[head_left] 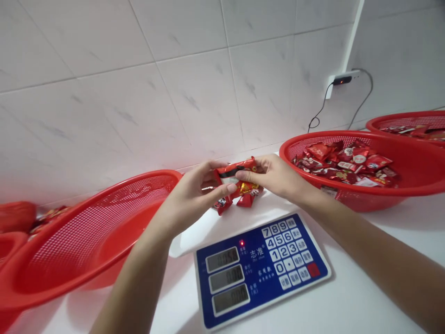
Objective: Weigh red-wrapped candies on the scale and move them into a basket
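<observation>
My left hand [194, 195] and my right hand [274, 176] are closed on a red snack packet [239, 167] with a dark band, one at each side. My right thumb presses on its front, while the left thumb lies across its lower part. Under the packet, several small red wrapped candies [246, 200] and a gold-wrapped piece rest on the white pan [198, 234] of a digital scale. Toward me is the scale's blue panel [257, 273], with number keys and three displays; a red light is lit. My fingertips behind the packet are partly hidden.
To the right, a red basket [417, 169] holds many red wrapped packets, with another filled basket [410, 118] behind. A large red basket [104, 227] stands at left, beside a red bag [15, 215]. Cables hang from the wall socket [330, 86] behind.
</observation>
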